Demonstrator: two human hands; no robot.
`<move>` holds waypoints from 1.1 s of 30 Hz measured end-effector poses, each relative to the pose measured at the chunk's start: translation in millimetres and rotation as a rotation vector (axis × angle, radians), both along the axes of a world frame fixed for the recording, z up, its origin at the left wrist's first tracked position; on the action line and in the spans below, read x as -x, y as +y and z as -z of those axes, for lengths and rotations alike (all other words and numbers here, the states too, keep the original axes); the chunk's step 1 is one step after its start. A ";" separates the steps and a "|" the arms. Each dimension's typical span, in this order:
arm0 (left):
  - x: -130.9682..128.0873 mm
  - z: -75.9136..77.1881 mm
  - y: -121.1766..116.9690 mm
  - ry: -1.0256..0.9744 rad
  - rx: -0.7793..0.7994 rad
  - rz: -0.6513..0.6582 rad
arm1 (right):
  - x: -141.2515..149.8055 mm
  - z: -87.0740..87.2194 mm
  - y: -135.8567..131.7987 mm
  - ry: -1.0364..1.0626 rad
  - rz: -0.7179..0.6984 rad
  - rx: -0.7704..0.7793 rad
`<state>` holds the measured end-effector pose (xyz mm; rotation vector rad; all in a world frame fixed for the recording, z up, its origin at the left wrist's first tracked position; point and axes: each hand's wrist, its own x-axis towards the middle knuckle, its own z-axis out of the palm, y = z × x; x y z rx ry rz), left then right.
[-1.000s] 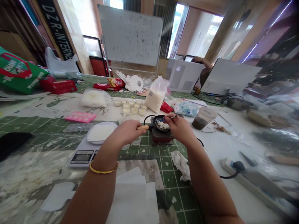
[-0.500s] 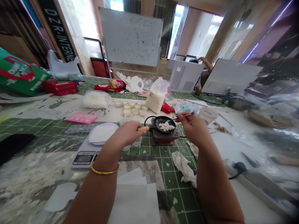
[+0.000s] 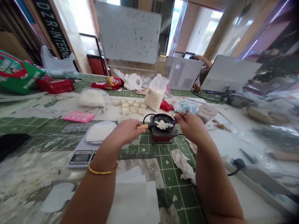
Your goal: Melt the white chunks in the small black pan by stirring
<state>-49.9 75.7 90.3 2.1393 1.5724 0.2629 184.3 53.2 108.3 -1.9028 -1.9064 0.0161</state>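
My left hand [image 3: 129, 132] is closed around the light wooden handle [image 3: 142, 126] of a small black frying pan [image 3: 167, 117]. The pan rests level on a small electric hot plate [image 3: 163, 137]. White flakes or lumps [image 3: 162, 124] lie heaped inside it, mostly left of centre. My right hand [image 3: 188, 124] pinches a thin blue stirring stick [image 3: 173, 121], its lower end in the pan among the white lumps. The tip of that stick is hard to make out.
A kitchen scale [image 3: 81, 152] with white sheets stands to the left. Behind the pan are several small filled cups [image 3: 133, 109] and a bag of white granules [image 3: 155, 96]. Crumpled tissue [image 3: 183, 165] lies near my right forearm; a power strip [image 3: 259, 186] is at right.
The stick's lower end has moved left and lower into the pan. The white lumps have shifted toward the pan's left side. My left hand keeps its grip on the handle.
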 end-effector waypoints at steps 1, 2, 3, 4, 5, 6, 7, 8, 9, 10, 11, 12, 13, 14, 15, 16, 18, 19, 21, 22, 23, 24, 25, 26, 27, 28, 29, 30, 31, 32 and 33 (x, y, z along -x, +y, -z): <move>0.3 0.3 0.0 -0.005 -0.004 0.002 | 0.1 1.6 1.3 0.017 -0.020 -0.003; 0.4 0.5 0.0 -0.009 -0.009 0.003 | -0.1 2.7 1.9 0.034 -0.028 -0.024; 0.2 0.7 0.1 -0.012 -0.012 0.005 | -0.4 3.3 1.8 0.045 -0.025 -0.052; -0.2 0.8 0.2 -0.013 -0.013 0.005 | -0.7 3.3 1.1 0.048 -0.016 -0.074; -0.8 0.9 0.5 -0.011 -0.013 0.005 | -0.8 2.9 0.0 0.041 -0.013 -0.076; -1.5 1.2 0.9 -0.009 -0.011 0.001 | -0.8 2.3 -1.0 0.027 -0.018 -0.061; -2.2 1.6 1.3 -0.004 -0.008 -0.003 | -0.5 1.7 -1.7 0.010 -0.028 -0.034; -2.7 2.2 1.8 0.002 -0.005 -0.008 | -0.2 1.2 -2.0 -0.007 -0.039 -0.007; -3.1 2.7 2.2 0.007 -0.004 -0.009 | 0.1 0.9 -2.0 -0.015 -0.045 0.007; -3.2 3.3 2.5 0.011 -0.006 -0.008 | 0.2 0.9 -1.5 -0.014 -0.045 0.001; -3.1 3.7 2.8 0.014 -0.011 -0.003 | 0.1 1.1 -0.8 -0.008 -0.033 -0.022; -3.0 4.0 2.9 0.016 -0.017 0.003 | -0.2 1.6 0.3 -0.005 -0.010 -0.050; -2.8 4.0 2.8 0.019 -0.023 0.007 | -0.6 2.3 1.6 -0.009 0.014 -0.070; -2.6 3.8 2.7 0.020 -0.026 0.008 | -0.9 3.1 3.3 -0.016 0.030 -0.078; -2.5 3.4 2.5 0.021 -0.024 0.008 | -1.2 4.1 5.1 -0.024 0.030 -0.069; -2.4 3.0 2.3 0.020 -0.021 0.005 | -1.4 5.1 7.0 -0.026 0.014 -0.046; -2.4 2.3 2.0 0.011 -0.011 0.002 | -1.6 6.4 10.1 0.011 -0.049 -0.004; -2.3 2.1 2.0 0.005 -0.006 0.004 | -1.6 6.6 10.8 0.044 -0.075 -0.002; -1.9 2.5 2.3 -0.005 -0.004 0.010 | -1.6 6.2 10.3 0.103 -0.092 -0.038; -1.7 2.9 2.6 -0.008 -0.008 0.013 | -1.4 5.8 9.2 0.117 -0.092 -0.060; -1.3 3.5 3.0 -0.009 -0.013 0.014 | -1.0 5.4 8.0 0.119 -0.092 -0.072; -1.0 4.0 3.4 -0.010 -0.018 0.014 | -0.3 5.1 6.9 0.112 -0.098 -0.066; -0.7 4.5 3.7 -0.011 -0.020 0.011 | 0.5 5.0 6.0 0.100 -0.109 -0.044; -0.4 5.0 3.8 -0.012 -0.018 0.010 | 1.4 5.0 5.4 0.087 -0.119 -0.019; -0.1 5.2 3.9 -0.013 -0.016 0.009 | 2.2 5.0 5.0 0.078 -0.120 0.001; 0.1 5.4 3.8 -0.013 -0.014 0.011 | 3.0 5.1 4.8 0.078 -0.117 0.005; 0.2 5.3 3.6 -0.011 -0.015 0.015 | 3.6 5.1 4.7 0.086 -0.110 -0.013; 0.2 5.1 3.3 -0.007 -0.021 0.020 | 4.0 5.1 4.5 0.103 -0.101 -0.047; 0.2 4.8 2.9 -0.002 -0.027 0.024 | 4.4 5.2 4.4 0.119 -0.096 -0.084; 0.0 4.4 2.6 0.002 -0.033 0.025 | 4.9 5.3 4.3 0.133 -0.102 -0.106; -0.3 4.0 2.3 0.005 -0.036 0.024 | 5.4 5.5 4.2 0.138 -0.117 -0.108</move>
